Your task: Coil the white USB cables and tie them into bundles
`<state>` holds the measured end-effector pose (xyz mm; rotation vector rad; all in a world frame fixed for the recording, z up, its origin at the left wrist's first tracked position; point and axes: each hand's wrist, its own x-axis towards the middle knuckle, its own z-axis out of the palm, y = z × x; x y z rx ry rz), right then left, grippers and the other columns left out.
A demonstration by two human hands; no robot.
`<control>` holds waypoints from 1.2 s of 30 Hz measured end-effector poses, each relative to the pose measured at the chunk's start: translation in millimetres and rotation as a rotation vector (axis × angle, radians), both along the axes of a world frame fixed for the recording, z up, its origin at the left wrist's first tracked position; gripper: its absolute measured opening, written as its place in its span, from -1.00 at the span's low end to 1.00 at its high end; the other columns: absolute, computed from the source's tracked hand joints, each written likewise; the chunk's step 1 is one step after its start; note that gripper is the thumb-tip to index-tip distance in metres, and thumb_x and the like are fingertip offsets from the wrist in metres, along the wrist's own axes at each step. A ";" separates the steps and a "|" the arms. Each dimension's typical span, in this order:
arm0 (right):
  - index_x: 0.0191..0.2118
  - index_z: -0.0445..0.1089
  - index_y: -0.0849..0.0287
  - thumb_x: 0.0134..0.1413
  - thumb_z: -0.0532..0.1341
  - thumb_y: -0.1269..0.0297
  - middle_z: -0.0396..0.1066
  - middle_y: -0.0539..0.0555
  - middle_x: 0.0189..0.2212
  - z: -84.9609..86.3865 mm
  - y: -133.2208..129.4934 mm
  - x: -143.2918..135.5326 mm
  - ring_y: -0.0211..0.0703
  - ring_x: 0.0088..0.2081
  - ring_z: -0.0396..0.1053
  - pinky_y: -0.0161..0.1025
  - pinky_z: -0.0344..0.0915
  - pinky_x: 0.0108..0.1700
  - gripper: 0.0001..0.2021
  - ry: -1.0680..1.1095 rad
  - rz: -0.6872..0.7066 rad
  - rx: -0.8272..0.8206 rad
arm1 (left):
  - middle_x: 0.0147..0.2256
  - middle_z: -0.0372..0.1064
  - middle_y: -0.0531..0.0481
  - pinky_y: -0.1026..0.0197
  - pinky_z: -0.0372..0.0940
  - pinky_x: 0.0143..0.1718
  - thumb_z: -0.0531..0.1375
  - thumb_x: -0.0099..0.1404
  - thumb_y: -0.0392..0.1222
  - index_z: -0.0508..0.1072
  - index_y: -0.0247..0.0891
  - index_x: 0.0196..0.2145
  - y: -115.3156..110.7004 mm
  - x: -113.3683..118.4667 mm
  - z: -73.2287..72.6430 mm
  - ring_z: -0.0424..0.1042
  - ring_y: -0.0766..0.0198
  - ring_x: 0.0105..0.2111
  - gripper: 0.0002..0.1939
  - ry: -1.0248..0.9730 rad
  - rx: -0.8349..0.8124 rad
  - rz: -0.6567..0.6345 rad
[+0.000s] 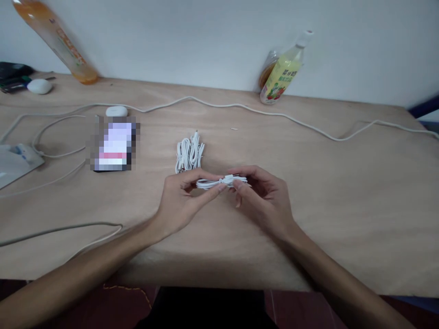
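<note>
A coiled white cable (206, 184), gathered at its middle, is held between both hands above the wooden table (343, 192). My left hand (180, 196) pinches its left and middle part between thumb and fingers. On the right part, my right hand (265, 196) is closed with thumb and index finger on the coil; its other fingers curl underneath. Just beyond my left hand, bundled white cables (190, 152) lie on the table.
A phone (115, 144) and a white case (116, 111) lie at left. An orange bottle (73, 59) and a yellow-labelled bottle (283, 75) stand by the wall. A long white cable (236, 105) crosses the table's back; more cords are at left.
</note>
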<state>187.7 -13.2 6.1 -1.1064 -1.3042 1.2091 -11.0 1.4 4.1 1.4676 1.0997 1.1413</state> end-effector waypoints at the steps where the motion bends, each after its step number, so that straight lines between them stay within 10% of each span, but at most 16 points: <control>1: -0.10 0.66 0.09 0.28 0.42 0.17 0.64 0.08 -0.23 -0.1 -0.1 0.0 -0.14 -0.27 0.58 -0.32 0.49 -0.48 -0.84 -0.004 -0.002 -0.001 | -0.25 0.75 -0.02 0.13 0.47 -0.20 0.50 0.31 -0.10 0.77 -0.14 -0.22 -0.1 0.0 0.2 0.65 0.15 -0.28 -0.89 0.004 -0.004 0.001; 36: -0.10 0.65 0.08 0.28 0.42 0.20 0.61 0.04 -0.28 -0.7 -0.4 1.1 -0.18 -0.32 0.54 -0.31 0.51 -0.47 -0.86 0.003 0.008 0.015 | -0.24 0.74 0.04 0.07 0.53 -0.08 0.53 0.28 -0.20 0.77 -0.01 -0.27 -0.2 -0.5 0.4 0.68 0.14 -0.23 -0.91 -0.028 0.054 0.017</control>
